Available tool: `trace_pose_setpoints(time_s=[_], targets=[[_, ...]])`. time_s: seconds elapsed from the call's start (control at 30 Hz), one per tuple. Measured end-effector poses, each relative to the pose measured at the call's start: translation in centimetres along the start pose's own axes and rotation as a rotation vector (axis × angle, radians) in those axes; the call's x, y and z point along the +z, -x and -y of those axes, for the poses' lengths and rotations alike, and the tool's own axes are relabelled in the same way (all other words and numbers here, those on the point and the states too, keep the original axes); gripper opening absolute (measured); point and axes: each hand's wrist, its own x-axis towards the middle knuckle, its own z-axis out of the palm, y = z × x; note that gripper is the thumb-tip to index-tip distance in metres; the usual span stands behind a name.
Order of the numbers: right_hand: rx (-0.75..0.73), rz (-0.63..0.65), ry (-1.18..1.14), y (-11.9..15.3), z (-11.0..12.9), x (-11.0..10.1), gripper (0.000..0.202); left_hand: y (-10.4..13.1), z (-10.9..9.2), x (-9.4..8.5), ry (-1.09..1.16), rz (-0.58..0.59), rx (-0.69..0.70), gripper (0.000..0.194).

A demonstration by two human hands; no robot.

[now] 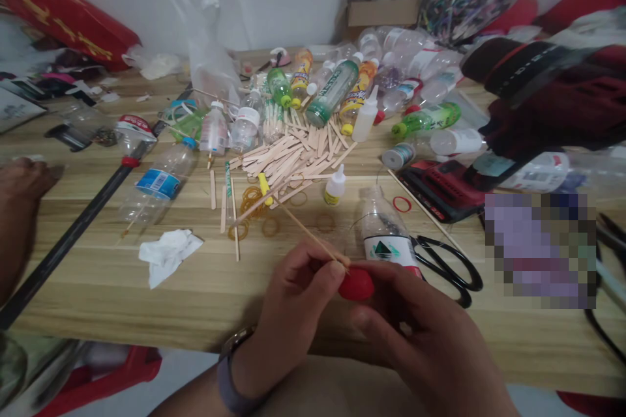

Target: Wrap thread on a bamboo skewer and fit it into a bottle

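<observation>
Both hands meet at a thin stick and a rounded red piece near the table's edge.
The left hand is closed, thumb and fingers pinching the stick's near end beside the red piece; the stick points between 10 and 11 o'clock, towards a yellow piece. The right hand is half open and curled, index fingertip at the red piece, thumb apart; whether it grips cannot be told. From the hands, a small dropper bottle stands at 12 o'clock, flat wooden sticks lie at 11, a crumpled tissue near 9, black-handled scissors at 3.
</observation>
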Motion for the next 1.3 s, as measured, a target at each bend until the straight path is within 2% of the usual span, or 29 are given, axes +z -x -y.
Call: trace_pose_setpoints(time_s=[0.2,0.37,0.53,0.63,0.9,1.3], targets=[[-0.001,-0.024,-0.009,0.0,0.3,0.2,0.02,0.2,0.4,0.1,0.044,0.018,0.002,0.009],[0.012,-0.06,-0.114,0.3,0.2,0.6,0.022,0.1,-0.2,0.0,0.051,0.071,-0.025,0.007],[0.006,-0.066,-0.19,0.3,0.3,0.7,0.021,-0.1,-0.9,-0.4,0.022,0.029,-0.101,0.006],[0.003,-0.06,-0.188,0.3,0.2,0.7,0.02,-0.2,-1.1,-0.7,-0.019,0.036,-0.031,0.003],[-0.065,-0.003,-0.028,0.3,-0.6,0.1,0.022,-0.1,-1.7,-0.5,-0.222,0.046,0.087,0.012],[-0.112,-0.011,-0.025,0.5,-1.1,0.0,0.027,0.5,-1.5,-0.5,-0.359,0.053,0.092,0.01]])
